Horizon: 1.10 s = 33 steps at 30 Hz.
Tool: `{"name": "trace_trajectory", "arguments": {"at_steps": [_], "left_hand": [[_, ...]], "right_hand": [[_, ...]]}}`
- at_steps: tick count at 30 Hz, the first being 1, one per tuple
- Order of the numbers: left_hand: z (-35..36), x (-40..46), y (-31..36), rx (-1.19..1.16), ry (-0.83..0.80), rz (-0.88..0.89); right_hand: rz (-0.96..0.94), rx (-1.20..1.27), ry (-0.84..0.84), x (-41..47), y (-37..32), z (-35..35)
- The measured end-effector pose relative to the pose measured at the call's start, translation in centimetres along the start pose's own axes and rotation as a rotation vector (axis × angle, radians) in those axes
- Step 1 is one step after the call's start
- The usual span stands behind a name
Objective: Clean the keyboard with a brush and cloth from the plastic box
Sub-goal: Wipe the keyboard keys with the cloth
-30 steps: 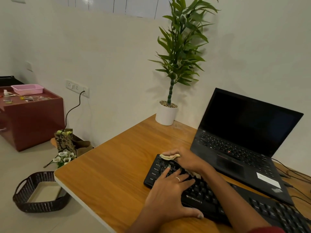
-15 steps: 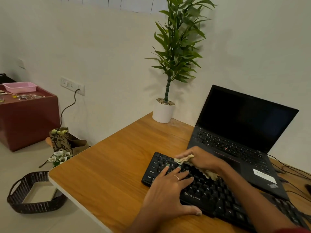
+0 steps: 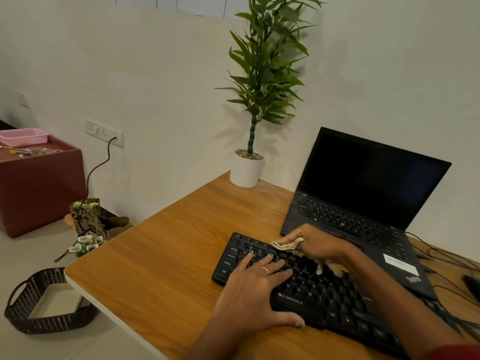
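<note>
Two hands on the black Zebronics keyboard (image 3: 298, 279), lying on the wooden worktop (image 3: 168, 255): left hand (image 3: 249, 289) flat, fingers straight, likely steadying it; right hand (image 3: 319, 245) grips a crumpled beige cloth (image 3: 288, 244), wiping the upper key rows.

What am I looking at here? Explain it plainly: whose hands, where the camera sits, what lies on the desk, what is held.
There is no machine. One wide-angle camera worn on a person's head looks forward and down at their two bare hands. On the orange-brown wooden desk lie a black Zebronics keyboard, an open black laptop with a dark screen, and a green leafy plant in a white pot. The left hand rests flat on the keyboard's left part, fingers straight, steadying it. The right hand has its grip on a crumpled beige cloth, pressed onto the keys. No brush shows. A pink plastic box sits far off on a dark red cabinet.
</note>
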<state>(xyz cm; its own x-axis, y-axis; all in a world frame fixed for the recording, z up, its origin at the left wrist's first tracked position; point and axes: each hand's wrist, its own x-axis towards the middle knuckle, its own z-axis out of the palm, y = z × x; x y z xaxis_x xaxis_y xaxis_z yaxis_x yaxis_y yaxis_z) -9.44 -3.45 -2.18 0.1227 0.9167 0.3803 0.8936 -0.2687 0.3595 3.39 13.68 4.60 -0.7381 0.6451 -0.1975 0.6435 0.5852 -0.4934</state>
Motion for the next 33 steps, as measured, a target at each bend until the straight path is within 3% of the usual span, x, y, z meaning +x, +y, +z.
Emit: {"name": "trace_trajectory", "arguments": {"at_steps": [4, 15, 25, 33], "left_hand": [[0.0, 0.0, 0.0, 0.023, -0.015, -0.01], [-0.2, -0.2, 0.3, 0.056, -0.008, -0.034], [0.0, -0.2, 0.3, 0.059, -0.004, -0.036], [-0.2, -0.3, 0.6, 0.067, -0.017, -0.045]], "right_hand": [[0.075, 0.055, -0.039, -2.6, 2.1, -1.9], [0.012, 0.061, 0.082, -0.7, 0.6, 0.9], [0.31, -0.002, 0.065, -11.0, 8.6, -4.7], [0.187, 0.046, 0.136, -6.4, 4.9, -1.2]]}}
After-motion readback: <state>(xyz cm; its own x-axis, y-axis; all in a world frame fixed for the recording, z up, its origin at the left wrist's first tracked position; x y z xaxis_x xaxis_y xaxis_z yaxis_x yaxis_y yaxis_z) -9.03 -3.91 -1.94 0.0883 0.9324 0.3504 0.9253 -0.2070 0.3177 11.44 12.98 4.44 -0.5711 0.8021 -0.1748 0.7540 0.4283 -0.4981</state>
